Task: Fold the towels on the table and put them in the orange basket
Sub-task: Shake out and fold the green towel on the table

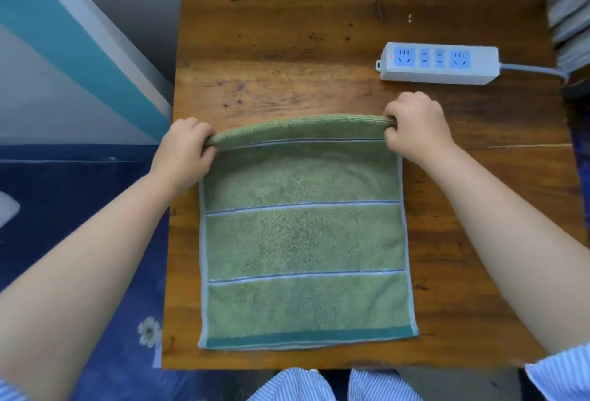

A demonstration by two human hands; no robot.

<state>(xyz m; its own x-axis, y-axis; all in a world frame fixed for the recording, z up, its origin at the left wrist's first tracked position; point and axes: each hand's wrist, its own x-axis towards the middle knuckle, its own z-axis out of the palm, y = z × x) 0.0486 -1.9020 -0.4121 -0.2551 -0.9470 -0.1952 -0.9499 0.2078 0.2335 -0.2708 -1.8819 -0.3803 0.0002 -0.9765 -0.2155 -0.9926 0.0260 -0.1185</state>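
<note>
— How do we find the light?
— Soft and even, we'd say. A pale sheen lies across the far part of the tabletop (287, 33), so it seems to come from beyond it. Shadows are faint; a thin one hugs the power strip (439, 63).
— Any glare?
— None harsh. We read the towel (303, 234) pile clearly at centre.
— And the edges?
— We see wide-angle bending: the tabletop's sides bow, and the corners go soft and smeared, especially the striped sleeve (562, 368) at lower right.
</note>
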